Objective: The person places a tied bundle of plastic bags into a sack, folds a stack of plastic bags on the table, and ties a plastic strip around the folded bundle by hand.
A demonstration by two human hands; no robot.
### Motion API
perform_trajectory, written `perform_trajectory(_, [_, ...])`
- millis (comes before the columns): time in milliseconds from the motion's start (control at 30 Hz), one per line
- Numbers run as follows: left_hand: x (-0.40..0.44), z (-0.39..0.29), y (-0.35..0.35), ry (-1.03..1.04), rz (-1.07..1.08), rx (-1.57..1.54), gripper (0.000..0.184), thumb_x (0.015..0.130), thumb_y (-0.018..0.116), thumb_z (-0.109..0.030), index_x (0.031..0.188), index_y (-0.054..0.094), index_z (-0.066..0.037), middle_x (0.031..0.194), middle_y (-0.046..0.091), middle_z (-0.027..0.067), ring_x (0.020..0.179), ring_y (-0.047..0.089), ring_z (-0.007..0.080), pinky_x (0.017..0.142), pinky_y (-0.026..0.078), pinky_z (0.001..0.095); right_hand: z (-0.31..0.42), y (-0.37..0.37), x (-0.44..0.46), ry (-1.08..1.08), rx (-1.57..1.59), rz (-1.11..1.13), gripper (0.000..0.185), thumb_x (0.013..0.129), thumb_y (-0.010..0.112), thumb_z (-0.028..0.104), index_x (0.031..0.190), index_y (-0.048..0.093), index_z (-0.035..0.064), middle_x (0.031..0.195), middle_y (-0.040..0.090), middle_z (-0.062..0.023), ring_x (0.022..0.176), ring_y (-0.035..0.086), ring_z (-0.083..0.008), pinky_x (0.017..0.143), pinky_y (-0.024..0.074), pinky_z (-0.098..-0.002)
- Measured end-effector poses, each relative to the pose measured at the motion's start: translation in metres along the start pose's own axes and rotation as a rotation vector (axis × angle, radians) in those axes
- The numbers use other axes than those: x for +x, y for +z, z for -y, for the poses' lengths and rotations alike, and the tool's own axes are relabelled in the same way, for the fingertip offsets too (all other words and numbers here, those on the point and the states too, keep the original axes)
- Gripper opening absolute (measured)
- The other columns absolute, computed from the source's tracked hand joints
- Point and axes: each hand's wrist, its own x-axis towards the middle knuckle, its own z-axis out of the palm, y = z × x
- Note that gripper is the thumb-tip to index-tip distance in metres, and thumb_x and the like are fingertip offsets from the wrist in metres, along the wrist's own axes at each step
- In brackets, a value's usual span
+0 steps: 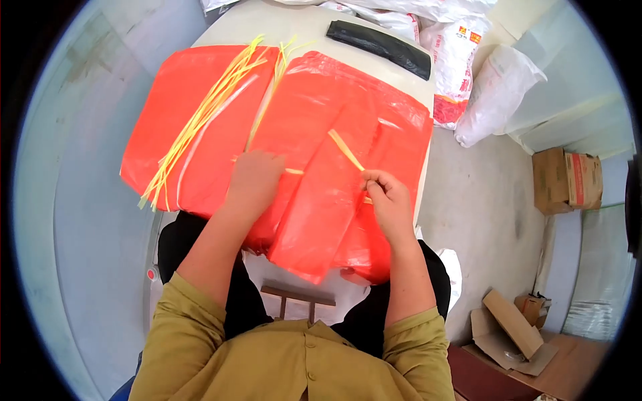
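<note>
Pale table (pixel 267 25) under a fisheye view; grey floor (pixel 488 194), cardboard box (pixel 567 179) and white sacks (pixel 498 93) to the right. Red plastic sheets (pixel 321 93) cover the near part of the tabletop. Folded red strip (pixel 324 214) lies over them, between the hands. Right hand (pixel 389 200): thumb and forefinger pinched on a yellow tie (pixel 346 150). Left hand (pixel 257 175): fingers curled down at the red plastic; grip cannot be determined. Bundle of yellow strips (pixel 204 120) rests left of that hand; black roll (pixel 379 49) at far edge.
</note>
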Motion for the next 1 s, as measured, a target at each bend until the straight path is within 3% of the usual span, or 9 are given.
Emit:
perform_trajectory(167, [-0.012,-0.003,-0.024,-0.105,-0.019,-0.516,0.014,0.093,0.068,-0.011,0.101,0.074,-0.003,0.093,0.073,0.0127,0.084,0.069,0.0305,0.077,0.055,0.0405,-0.003,0.009,0.003,-0.27,-0.26,-0.015,0.027,0.098,0.061,0.004,0.124,0.065,-0.0037,0.103,0.068,-0.0085,0.086,0.062,-0.0141,0.076,0.051,-0.0275])
perform_trajectory(233, [-0.011,-0.017,-0.033,-0.162,0.002,-0.887,0.016,0.094,0.067,-0.01,0.106,0.075,-0.002,0.093,0.074,0.0115,0.085,0.07,0.0251,0.078,0.055,0.0377,0.02,0.023,-0.007,-0.305,-0.228,0.054,0.029,0.096,0.065,0.008,0.124,0.067,0.0006,0.098,0.066,-0.0136,0.087,0.065,-0.0253,0.078,0.0521,-0.0351])
perform_trajectory(267, [-0.011,-0.023,-0.034,-0.066,0.022,-0.896,0.016,0.094,0.067,-0.008,0.106,0.075,-0.002,0.093,0.073,0.0106,0.085,0.069,0.0231,0.078,0.054,0.0359,0.028,0.03,-0.01,-0.322,-0.213,0.089,0.031,0.094,0.066,0.01,0.124,0.068,0.0027,0.095,0.065,-0.0162,0.087,0.066,-0.0308,0.078,0.0526,-0.0389])
perform_trajectory(433, [-0.01,-0.048,-0.03,0.283,0.003,-1.009,0.02,0.092,0.066,-0.002,0.111,0.072,-0.003,0.096,0.072,0.0083,0.084,0.066,0.0177,0.077,0.052,0.0323,-0.002,0.055,-0.007,-0.407,-0.198,0.146,0.024,0.095,0.066,0.01,0.118,0.067,0.003,0.091,0.061,-0.0161,0.088,0.065,-0.0309,0.079,0.0522,-0.0392])
perform_trajectory(533, [-0.006,-0.051,-0.023,0.022,-0.051,-1.335,0.027,0.089,0.066,0.001,0.115,0.071,-0.004,0.093,0.068,0.0062,0.085,0.063,0.0176,0.076,0.05,0.0322,0.0,0.05,-0.008,-0.274,-0.163,0.177,0.016,0.099,0.063,0.009,0.112,0.067,0.0007,0.09,0.062,-0.0141,0.086,0.064,-0.0285,0.078,0.052,-0.0369])
perform_trajectory(733, [0.001,-0.046,-0.012,0.255,0.034,-0.81,0.013,0.088,0.071,-0.002,0.101,0.071,-0.001,0.087,0.06,0.0071,0.08,0.058,0.0189,0.074,0.048,0.0323,0.009,0.047,-0.01,-0.115,0.117,0.169,0.014,0.103,0.058,0.009,0.107,0.065,-0.0029,0.091,0.067,-0.0106,0.084,0.064,-0.0198,0.077,0.0516,-0.0335])
perform_trajectory(867, [0.003,-0.054,-0.009,0.001,0.01,-0.879,0.007,0.088,0.073,-0.004,0.09,0.069,0.001,0.086,0.06,0.0108,0.078,0.058,0.0251,0.071,0.048,0.0345,0.017,0.044,-0.012,-0.044,0.062,0.078,0.016,0.099,0.062,0.007,0.112,0.065,-0.001,0.091,0.066,-0.0113,0.082,0.064,-0.0217,0.072,0.0523,-0.0346])
perform_trajectory(933, [0.003,-0.058,-0.011,-0.063,-0.036,-0.903,0.007,0.087,0.072,-0.004,0.088,0.068,0.001,0.086,0.06,0.0125,0.079,0.059,0.0287,0.071,0.048,0.0361,0.005,0.042,-0.007,-0.413,-0.293,-0.02,0.022,0.093,0.065,0.005,0.115,0.065,0.0012,0.091,0.064,-0.0121,0.083,0.063,-0.0272,0.072,0.0524,-0.0379])
perform_trajectory(1000, [0.004,-0.056,-0.012,0.086,-0.063,-0.764,0.008,0.087,0.073,-0.005,0.088,0.067,0.001,0.088,0.059,0.0131,0.081,0.06,0.0305,0.072,0.048,0.0373,0.003,0.041,-0.006,-0.656,-0.515,-0.091,0.025,0.088,0.067,0.003,0.113,0.066,0.0023,0.091,0.063,-0.0129,0.085,0.063,-0.032,0.072,0.0521,-0.0413])
